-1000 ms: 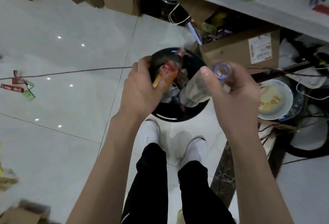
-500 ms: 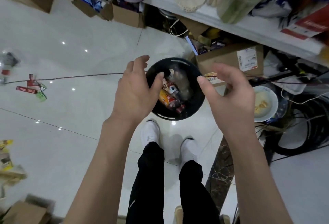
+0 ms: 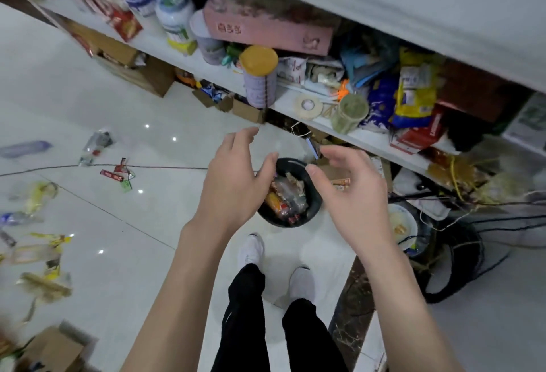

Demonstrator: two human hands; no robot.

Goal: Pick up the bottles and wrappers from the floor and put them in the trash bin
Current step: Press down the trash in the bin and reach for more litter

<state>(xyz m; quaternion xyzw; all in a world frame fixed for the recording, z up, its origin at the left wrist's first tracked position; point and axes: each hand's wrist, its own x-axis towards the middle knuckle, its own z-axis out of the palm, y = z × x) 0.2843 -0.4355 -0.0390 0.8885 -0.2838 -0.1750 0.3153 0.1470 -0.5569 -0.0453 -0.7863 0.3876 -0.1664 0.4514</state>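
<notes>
left hand (image 3: 233, 182) empty, fingers loosely spread, above bin's left rim | right hand (image 3: 351, 194) empty, fingers relaxed, slightly curled, above its right rim | bin (image 3: 313, 212) black, on floor (image 3: 118, 90) ahead of shoes (image 3: 251, 249), holds bottles and wrappers (image 3: 285, 198) | bottle (image 3: 94, 147) and red wrappers (image 3: 113, 175) on floor, well left | yellow wrappers (image 3: 44, 253) far left
</notes>
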